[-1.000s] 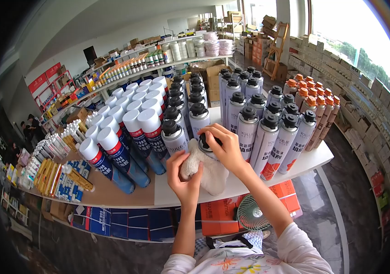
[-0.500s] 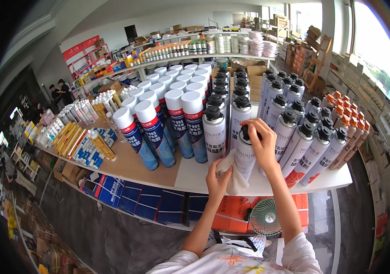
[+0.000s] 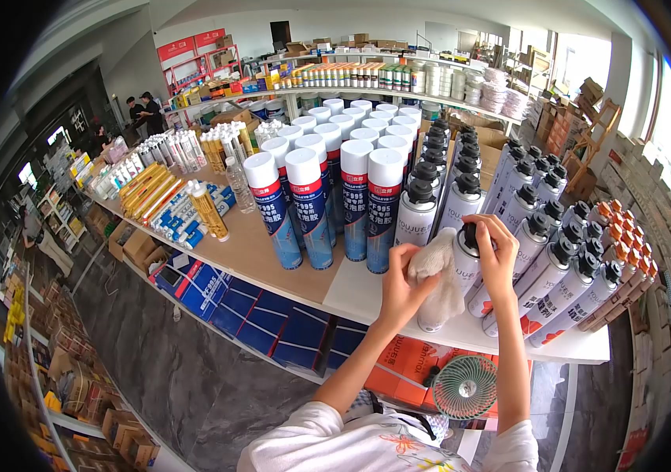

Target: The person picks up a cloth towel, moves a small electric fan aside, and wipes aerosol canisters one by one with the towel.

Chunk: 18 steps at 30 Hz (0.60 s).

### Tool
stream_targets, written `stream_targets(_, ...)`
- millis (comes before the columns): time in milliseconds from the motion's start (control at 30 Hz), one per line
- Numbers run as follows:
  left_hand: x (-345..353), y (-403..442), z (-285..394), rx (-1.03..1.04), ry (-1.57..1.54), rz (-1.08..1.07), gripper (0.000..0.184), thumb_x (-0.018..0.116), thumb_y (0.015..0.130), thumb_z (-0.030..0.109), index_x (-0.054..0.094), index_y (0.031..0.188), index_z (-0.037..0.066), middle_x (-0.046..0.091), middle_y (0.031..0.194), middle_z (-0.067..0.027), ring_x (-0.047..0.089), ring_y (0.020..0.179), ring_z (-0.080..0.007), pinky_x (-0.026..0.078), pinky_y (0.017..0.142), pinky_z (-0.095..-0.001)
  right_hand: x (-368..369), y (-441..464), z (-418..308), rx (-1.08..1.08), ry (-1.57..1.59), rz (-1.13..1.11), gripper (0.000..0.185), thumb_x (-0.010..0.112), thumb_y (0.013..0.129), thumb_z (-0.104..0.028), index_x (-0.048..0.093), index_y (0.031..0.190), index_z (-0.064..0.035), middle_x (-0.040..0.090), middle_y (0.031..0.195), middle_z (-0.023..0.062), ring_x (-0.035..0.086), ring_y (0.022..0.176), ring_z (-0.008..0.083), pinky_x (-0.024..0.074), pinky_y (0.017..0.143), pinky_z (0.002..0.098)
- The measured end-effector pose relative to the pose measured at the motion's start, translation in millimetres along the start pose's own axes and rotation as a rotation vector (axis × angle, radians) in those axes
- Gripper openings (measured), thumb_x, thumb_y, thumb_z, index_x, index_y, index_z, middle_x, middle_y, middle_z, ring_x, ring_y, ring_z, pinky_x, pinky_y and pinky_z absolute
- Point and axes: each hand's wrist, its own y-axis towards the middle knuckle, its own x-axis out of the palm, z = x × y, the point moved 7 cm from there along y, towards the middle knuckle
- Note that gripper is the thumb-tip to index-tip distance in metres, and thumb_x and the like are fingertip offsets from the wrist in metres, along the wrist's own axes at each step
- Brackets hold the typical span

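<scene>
My right hand (image 3: 499,250) is closed around the black top of a grey-white foam sealant can (image 3: 467,271), which leans at the table's front edge. In my left hand (image 3: 404,289) is a beige cloth (image 3: 439,271), pressed against the can's left side and covering much of its body. Just behind, similar black-topped cans (image 3: 415,214) stand in a row. More of these cans (image 3: 563,271) fill the table to the right of my right hand. Blue cans with white caps (image 3: 316,216) stand to the left.
Orange-topped bottles (image 3: 626,244) crowd the table's right end. Gold and blue tubes (image 3: 150,200) and a clear bottle (image 3: 241,185) are on the left. Below are blue boxes (image 3: 249,315), orange boxes (image 3: 406,366) and a green fan (image 3: 465,387). Two people (image 3: 147,114) stand far back.
The view has swung left, so the table sits further right. My left hand has brought the cloth higher up the can's side. My right hand still grips the top, and the can leans more.
</scene>
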Motion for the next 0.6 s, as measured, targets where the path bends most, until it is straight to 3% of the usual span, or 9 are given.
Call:
stream_targets(100,2.6,5.5,-7.2,0.025,0.052,-0.061,0.052,0.077,0.083,0.004,0.043,0.123,0.002,0.06,0.113,-0.0096,0.06,0.103,-0.014,0.049,0.088,-0.0283,-2.3,1.2,-9.3,0.075,-0.038,-0.071,0.02,0.054,0.096,-0.009,0.068,0.101,0.0029,0.067,0.092,0.0114,0.061,0.078,0.0185,0.0477,0.075,0.0286)
stream_targets(167,-1.5,2.8,-16.4,-0.037,0.045,-0.019,0.048,0.077,0.08,0.006,0.048,0.117,0.0,0.064,0.107,-0.0125,0.063,0.096,-0.0188,0.05,0.086,-0.0305,-2.2,2.9,-14.0,0.129,-0.055,-0.121,0.019,0.056,0.096,-0.01,0.068,0.102,0.0027,0.067,0.094,0.0115,0.063,0.082,0.021,0.0482,0.079,0.0305)
stream_targets(233,-4.7,-8.5,-17.9,-0.051,0.051,-0.008,0.045,0.077,0.079,0.006,0.05,0.115,0.001,0.064,0.104,-0.0121,0.064,0.095,-0.0192,0.05,0.085,-0.0306,-4.4,3.8,-27.9,-0.046,-0.272,-0.12,0.022,0.063,0.092,-0.015,0.067,0.107,0.0018,0.065,0.106,0.0136,0.062,0.097,0.0287,0.0468,0.088,0.0368)
stream_targets(267,-6.6,-13.8,-21.0,-0.066,0.069,-0.012,0.044,0.077,0.079,0.006,0.051,0.114,0.001,0.065,0.103,-0.0118,0.064,0.095,-0.0193,0.051,0.084,-0.031,-8.4,1.8,-35.0,-0.043,-0.384,-0.055,0.032,0.071,0.086,-0.019,0.065,0.111,0.0009,0.062,0.109,0.0157,0.057,0.108,0.035,0.0439,0.094,0.0424)
stream_targets(367,-11.2,-18.7,-27.5,-0.051,0.068,-0.011,0.044,0.079,0.077,0.007,0.052,0.111,0.002,0.065,0.101,-0.0114,0.065,0.094,-0.0195,0.052,0.082,-0.0321,-15.0,-1.6,-47.9,0.066,-0.552,0.069,0.04,0.075,0.083,-0.021,0.063,0.114,0.0012,0.059,0.105,0.0162,0.056,0.109,0.0358,0.0435,0.094,0.0439)
stream_targets(433,-10.7,-16.6,-24.8,-0.039,0.1,-0.09,0.046,0.08,0.08,0.009,0.05,0.115,0.002,0.065,0.106,-0.0096,0.063,0.097,-0.0144,0.051,0.083,-0.029,-16.1,-0.6,-51.7,0.051,-0.553,0.04,0.04,0.076,0.082,-0.021,0.063,0.112,0.001,0.057,0.097,0.0155,0.06,0.102,0.0357,0.0468,0.089,0.0434)
stream_targets(467,-11.9,-14.8,-25.3,-0.057,0.083,-0.065,0.044,0.079,0.076,0.005,0.053,0.112,0.001,0.066,0.101,-0.0108,0.066,0.093,-0.0191,0.052,0.082,-0.0311,-11.7,0.8,-47.9,0.115,-0.491,-0.06,0.039,0.076,0.081,-0.021,0.063,0.111,0.001,0.057,0.098,0.0157,0.062,0.097,0.0355,0.0486,0.085,0.0425)
stream_targets(533,-12.6,-10.3,-19.8,-0.055,0.07,-0.089,0.044,0.079,0.075,0.004,0.054,0.112,0.001,0.066,0.101,-0.0101,0.066,0.093,-0.0181,0.052,0.081,-0.0305,-7.7,1.2,-40.2,0.146,-0.438,-0.157,0.037,0.076,0.081,-0.02,0.062,0.108,0.001,0.057,0.099,0.0162,0.065,0.084,0.0346,0.0523,0.076,0.0401)
stream_targets(600,-13.4,-3.7,-17.1,-0.052,0.081,-0.12,0.044,0.079,0.075,0.004,0.055,0.111,0.001,0.067,0.101,-0.0097,0.065,0.093,-0.0168,0.052,0.08,-0.0294,-8.6,-0.2,-39.3,0.139,-0.389,-0.158,0.038,0.076,0.082,-0.019,0.063,0.11,0.0031,0.06,0.101,0.0167,0.065,0.087,0.0353,0.0525,0.078,0.0393)
